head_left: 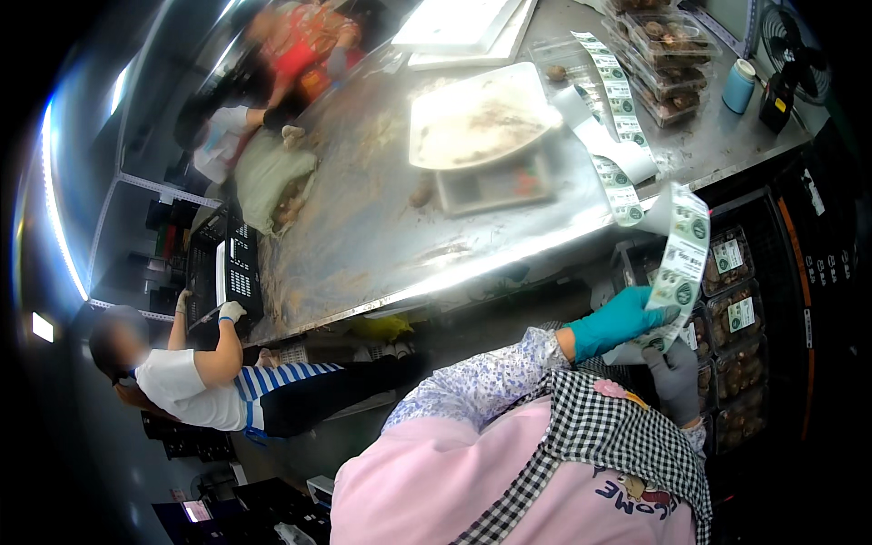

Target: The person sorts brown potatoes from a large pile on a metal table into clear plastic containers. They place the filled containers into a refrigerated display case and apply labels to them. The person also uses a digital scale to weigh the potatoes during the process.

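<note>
A long strip of printed labels (683, 250) hangs down in front of me, from the steel table's edge to my hands. My left hand (618, 325), in a teal glove, pinches the strip near its lower part. Close below it is my right hand (675, 380), in a grey glove, with bent fingers at the strip's bottom end. What exactly the right fingers grip is partly hidden. Beyond my hands, clear plastic boxes of brown produce (740, 313) sit packed in rows, several bearing round-patterned labels.
On the steel table (363, 236) stand a scale with a white tray (481, 118), stacked filled boxes (663, 54), a blue bottle (739, 86) and a fan (795, 54). A co-worker (195, 381) holds a black crate (225, 263) at left; others work farther back beside a pale sack (272, 177).
</note>
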`<state>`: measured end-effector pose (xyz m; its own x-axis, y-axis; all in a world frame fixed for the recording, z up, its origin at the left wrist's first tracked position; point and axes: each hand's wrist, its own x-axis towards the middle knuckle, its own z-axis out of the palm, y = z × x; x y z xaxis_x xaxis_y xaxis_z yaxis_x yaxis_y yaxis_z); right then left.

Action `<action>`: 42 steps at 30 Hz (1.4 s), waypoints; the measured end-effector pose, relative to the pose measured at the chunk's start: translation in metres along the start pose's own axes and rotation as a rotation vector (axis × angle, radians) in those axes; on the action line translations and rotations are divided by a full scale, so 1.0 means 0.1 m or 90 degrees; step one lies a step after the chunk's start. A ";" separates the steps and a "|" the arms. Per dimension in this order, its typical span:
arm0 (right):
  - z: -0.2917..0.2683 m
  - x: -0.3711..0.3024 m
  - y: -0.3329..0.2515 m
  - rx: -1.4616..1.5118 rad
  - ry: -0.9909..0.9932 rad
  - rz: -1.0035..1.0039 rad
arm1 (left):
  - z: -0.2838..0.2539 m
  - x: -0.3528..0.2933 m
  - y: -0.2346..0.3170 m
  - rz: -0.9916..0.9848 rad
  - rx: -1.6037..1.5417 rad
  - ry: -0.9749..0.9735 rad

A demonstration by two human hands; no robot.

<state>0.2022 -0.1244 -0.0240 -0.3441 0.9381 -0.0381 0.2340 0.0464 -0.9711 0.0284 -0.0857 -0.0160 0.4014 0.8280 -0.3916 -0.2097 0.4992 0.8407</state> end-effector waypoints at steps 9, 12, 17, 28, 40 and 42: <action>0.05 -0.17 0.46 0.064 0.118 0.127 | -0.07 0.15 0.02 0.022 0.046 0.039; 0.10 -0.14 0.40 -0.030 0.102 0.090 | -0.31 0.33 -0.19 0.012 -0.001 0.046; 0.17 -0.09 0.43 -0.098 0.106 0.084 | -0.53 0.54 -0.31 0.005 0.069 0.062; 0.24 -0.08 0.54 -0.178 0.115 -0.004 | -0.54 0.54 -0.40 0.053 0.090 0.062; 0.26 -0.09 0.54 -0.176 0.122 0.016 | -0.60 0.53 -0.37 0.037 0.085 0.065; 0.26 -0.09 0.54 -0.169 0.125 0.023 | -0.62 0.55 -0.40 0.034 0.071 0.066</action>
<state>0.1946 -0.1392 -0.0823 -0.1561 0.9877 0.0000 0.4802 0.0758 -0.8739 0.0039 -0.0446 -0.0940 0.2973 0.8771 -0.3772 -0.1256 0.4276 0.8952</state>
